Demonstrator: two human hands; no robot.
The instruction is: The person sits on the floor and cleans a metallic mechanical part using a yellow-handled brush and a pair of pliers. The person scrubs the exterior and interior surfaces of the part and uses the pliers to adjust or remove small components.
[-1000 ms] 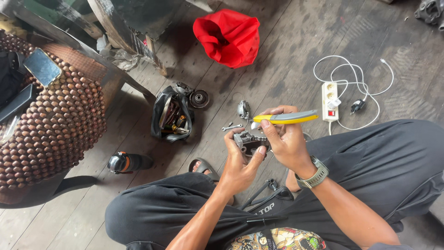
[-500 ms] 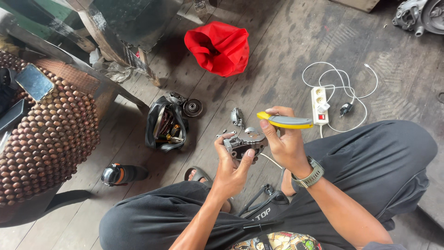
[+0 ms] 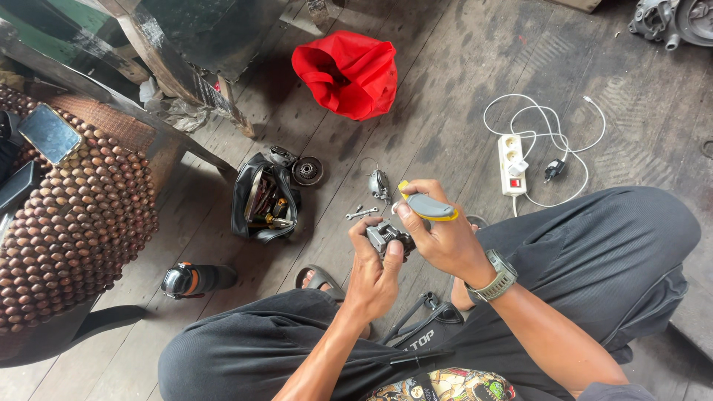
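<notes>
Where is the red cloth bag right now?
In the head view, the crumpled red cloth bag lies on the wooden plank floor near the top middle, beside the dark table leg and up-left of the white power strip.

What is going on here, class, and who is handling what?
A person sits on a wooden floor, working with both hands. The left hand holds a small grey metal part up in front of them. The right hand grips a tool with a yellow and grey handle and sets it against that part. On the floor nearby lie an open black tool bag, a small wrench, a red bag and a white power strip with its cable.
</notes>
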